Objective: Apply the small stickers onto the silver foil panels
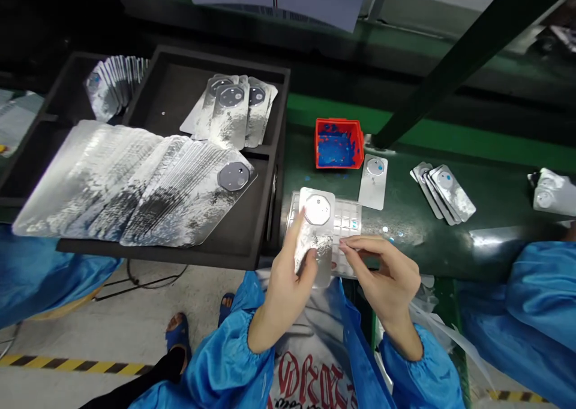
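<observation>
Single view, head-mounted, looking forward and steeply down from above the person's own lap. It faces across the near edge of the green bench (450, 217), close to the hands, with the black tray (252, 241) at left and floor below. No second view overlaps.

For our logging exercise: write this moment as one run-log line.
left hand: holds silver cover | right hand: pinches at cover's edge | beneath: clear sheet | nearby: red bin, black tray
</observation>
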Demonstrator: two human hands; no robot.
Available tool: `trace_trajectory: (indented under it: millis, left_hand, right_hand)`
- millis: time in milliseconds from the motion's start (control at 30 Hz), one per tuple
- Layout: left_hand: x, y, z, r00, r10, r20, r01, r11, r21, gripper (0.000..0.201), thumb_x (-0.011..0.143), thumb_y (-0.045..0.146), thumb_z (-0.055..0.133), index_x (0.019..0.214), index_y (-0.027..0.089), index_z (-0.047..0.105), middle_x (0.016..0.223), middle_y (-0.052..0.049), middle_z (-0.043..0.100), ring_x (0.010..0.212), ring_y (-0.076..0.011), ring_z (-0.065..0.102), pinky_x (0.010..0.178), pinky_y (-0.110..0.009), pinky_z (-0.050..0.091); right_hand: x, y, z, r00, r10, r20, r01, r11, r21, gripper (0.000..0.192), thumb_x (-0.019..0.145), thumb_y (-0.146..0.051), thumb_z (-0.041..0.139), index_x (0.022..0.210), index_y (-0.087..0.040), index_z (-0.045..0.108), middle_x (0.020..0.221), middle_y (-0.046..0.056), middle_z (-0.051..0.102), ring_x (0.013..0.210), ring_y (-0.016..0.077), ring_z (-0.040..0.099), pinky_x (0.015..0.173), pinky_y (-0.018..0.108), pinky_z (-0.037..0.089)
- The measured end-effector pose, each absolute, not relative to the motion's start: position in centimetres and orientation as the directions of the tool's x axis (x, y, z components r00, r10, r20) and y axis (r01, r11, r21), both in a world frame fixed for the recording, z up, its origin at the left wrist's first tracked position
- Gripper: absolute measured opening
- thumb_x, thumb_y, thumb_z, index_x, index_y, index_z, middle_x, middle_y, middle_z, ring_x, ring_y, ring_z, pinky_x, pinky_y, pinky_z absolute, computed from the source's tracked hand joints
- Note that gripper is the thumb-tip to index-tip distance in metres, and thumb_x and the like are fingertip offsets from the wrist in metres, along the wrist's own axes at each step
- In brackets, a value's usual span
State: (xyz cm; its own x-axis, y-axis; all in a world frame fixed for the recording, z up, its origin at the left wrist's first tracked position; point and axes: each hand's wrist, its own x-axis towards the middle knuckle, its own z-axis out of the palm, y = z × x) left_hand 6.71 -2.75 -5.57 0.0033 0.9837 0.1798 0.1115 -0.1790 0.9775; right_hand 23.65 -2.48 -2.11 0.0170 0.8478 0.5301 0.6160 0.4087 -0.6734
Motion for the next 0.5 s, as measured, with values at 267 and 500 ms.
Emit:
trace_trajectory:
  millis: [267,500]
  left_hand:
    - [7.7,-1.8,-4.2,0.052,0.985,0.164,0.040,-0.166,0.985,0.023,0.101,0.020,0.067,0.111,0.023,0.087,0.108,-0.006,0.088,0.101,-0.0229,0.082,0.099,-0.036,0.064]
    - [7.6,-0.8,-3.8,-0.002,1.000,-0.021,-0.070,0.020,0.997,0.010,0.089,0.025,0.078,0.082,0.021,0.085,0.085,-0.005,0.085,0.085,-0.0231,0.079,0.084,-0.034,0.064]
  right_hand:
    - [24.8,-2.3,-3.3,-0.290,0.643,0.709,0.725,0.631,-0.275,0.031,0.097,-0.001,0.075,0.119,-0.022,0.079,0.104,0.009,0.086,0.094,0.0232,0.085,0.079,0.035,0.073]
    - [24.8,-2.4,-3.4,-0.324,0.633,0.703,0.655,0.686,-0.316,0.046,0.097,-0.001,0.073,0.137,-0.024,0.076,0.112,0.009,0.087,0.100,0.0255,0.085,0.084,0.039,0.074]
